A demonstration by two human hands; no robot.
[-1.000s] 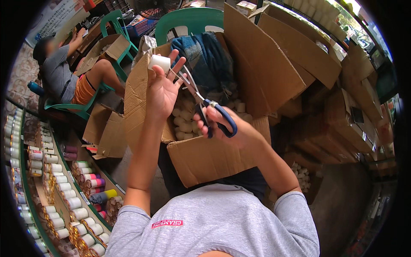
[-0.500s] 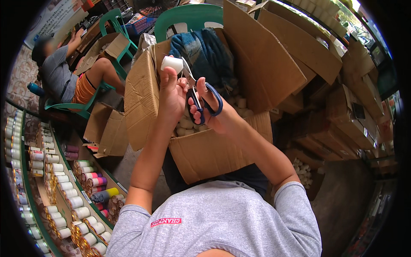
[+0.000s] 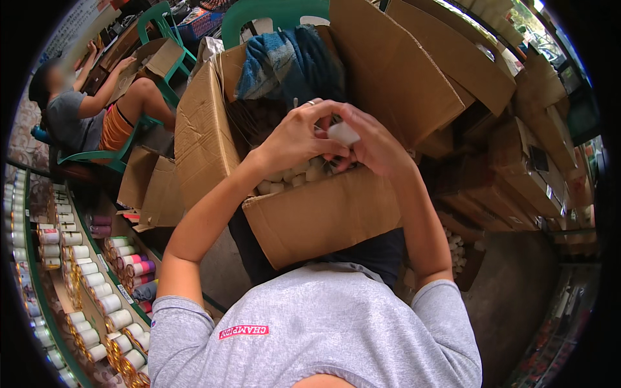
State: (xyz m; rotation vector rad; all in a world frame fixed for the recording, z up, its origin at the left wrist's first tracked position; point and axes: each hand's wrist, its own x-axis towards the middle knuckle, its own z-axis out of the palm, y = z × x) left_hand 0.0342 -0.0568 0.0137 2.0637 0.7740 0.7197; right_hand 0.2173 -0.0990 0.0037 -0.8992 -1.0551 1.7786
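Observation:
Over the open cardboard box [image 3: 323, 210] my two hands meet around a small white cylinder [image 3: 343, 134]. My left hand [image 3: 299, 134], a ring on one finger, curls its fingers against the cylinder's left side. From the right, my right hand [image 3: 380, 145] wraps it with bent fingers, slightly blurred. The scissors seen earlier do not show clearly; the fingers may hide them. Beneath the hands, many off-white cylinders [image 3: 294, 176] lie in the box. A blue patterned cloth [image 3: 291, 61] drapes over its far side.
Green chairs [image 3: 275, 13] stand behind the box. A seated person [image 3: 84, 110] works at the far left. Racks of white cylinders with gold trim [image 3: 97, 288] line the left. Stacked cartons [image 3: 511, 168] fill the right, near a lower box of pale pieces [image 3: 456, 252].
The white cylinder has come down and to the right, between both hands. My left hand has turned back-up, and the right has moved right; the dark-handled scissors have gone from clear view.

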